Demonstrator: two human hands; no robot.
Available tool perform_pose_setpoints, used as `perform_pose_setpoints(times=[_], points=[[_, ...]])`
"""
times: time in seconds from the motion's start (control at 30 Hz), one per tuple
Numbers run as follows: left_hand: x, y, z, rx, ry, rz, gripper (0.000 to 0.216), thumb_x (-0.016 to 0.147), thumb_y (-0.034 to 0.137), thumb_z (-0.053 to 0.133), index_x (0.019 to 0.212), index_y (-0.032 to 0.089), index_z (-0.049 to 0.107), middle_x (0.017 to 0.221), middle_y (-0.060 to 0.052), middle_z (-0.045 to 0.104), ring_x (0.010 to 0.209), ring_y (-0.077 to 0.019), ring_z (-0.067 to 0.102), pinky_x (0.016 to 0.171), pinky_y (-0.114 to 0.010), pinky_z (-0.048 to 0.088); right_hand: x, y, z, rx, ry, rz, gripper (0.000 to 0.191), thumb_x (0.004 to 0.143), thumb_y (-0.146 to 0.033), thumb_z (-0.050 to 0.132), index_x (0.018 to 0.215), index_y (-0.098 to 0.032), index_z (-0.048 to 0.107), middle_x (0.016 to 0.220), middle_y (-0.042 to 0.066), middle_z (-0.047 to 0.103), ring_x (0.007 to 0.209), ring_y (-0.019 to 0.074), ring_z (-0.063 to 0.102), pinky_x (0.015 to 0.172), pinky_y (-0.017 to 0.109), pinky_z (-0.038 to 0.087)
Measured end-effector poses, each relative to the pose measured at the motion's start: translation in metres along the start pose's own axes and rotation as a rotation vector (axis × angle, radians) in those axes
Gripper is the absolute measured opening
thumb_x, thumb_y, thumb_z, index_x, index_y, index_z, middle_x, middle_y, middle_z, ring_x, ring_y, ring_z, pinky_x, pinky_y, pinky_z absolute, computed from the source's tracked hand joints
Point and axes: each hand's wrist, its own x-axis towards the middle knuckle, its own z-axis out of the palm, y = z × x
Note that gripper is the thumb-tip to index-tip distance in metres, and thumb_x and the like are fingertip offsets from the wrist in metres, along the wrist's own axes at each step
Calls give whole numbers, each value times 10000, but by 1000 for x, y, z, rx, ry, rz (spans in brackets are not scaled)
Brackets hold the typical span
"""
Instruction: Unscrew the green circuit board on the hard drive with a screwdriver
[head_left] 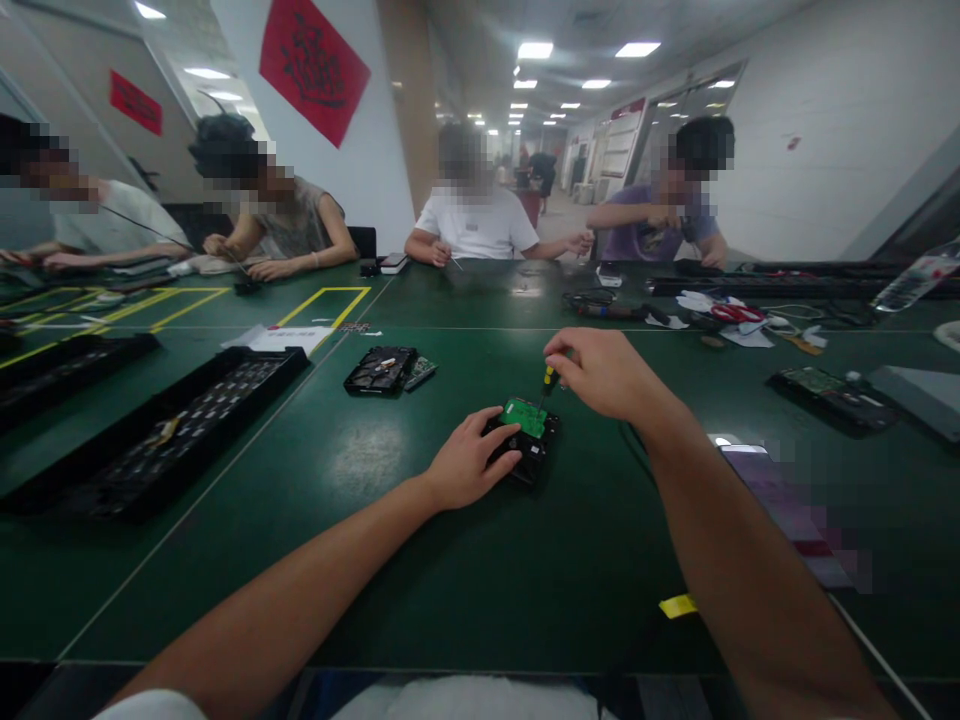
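Note:
A black hard drive (534, 462) lies on the green table in front of me, its green circuit board (523, 416) facing up. My left hand (474, 458) grips the drive from the left, fingertips over the board and the thumb along the near side. Pinched in my right hand (604, 372) is a screwdriver (550, 381) with a yellow and black handle. It stands nearly upright, and its tip meets the right part of the board; the screw beneath is too small to make out. Left of the drive sit another opened black device (380, 371) and a loose circuit board (420, 373).
Long black trays (161, 440) take up the left side. On the right are a phone (787, 510), an opened black device (832, 400), a grey box (922, 400), red scissors (739, 313) and a bottle (916, 277). Several people sit across the table.

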Motion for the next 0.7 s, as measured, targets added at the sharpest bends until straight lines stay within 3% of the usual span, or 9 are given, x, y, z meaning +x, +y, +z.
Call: perform_pose_setpoints(times=[0.17,0.43,0.6,0.7], points=[[0,1,-1,-3,-2,1,513,1093,519,536,1536,269,602,1613,-153,478,1478,-368,495,1220,-589,455,2,1,1,-64,-1,-35,249,1020,-174,558,1106,-158,791,1150,127,818,1064,272,742,920,361,493],[0,0,0,0,-20,-2,538,1099,527,520,1558,253,580,1619,-168,463,1481,-375,484,1212,-599,456,0,2,2,-118,39,146,271,1002,-431,684,936,-190,790,955,113,823,895,269,748,780,350,477],[1,1,0,6,-9,0,526,1099,518,524,1543,246,602,1614,-166,469,1473,-370,496,1223,-585,449,-1,0,1,2,-24,-13,210,1021,-271,626,1056,-161,802,1009,87,831,852,215,750,790,313,492],[1,1,0,4,-7,1,531,1096,522,529,1547,250,603,1616,-164,469,1473,-373,497,1223,-584,451,-1,-2,1,0,-45,-47,268,1018,-198,586,1167,-140,800,1086,102,830,842,207,751,824,317,508]])
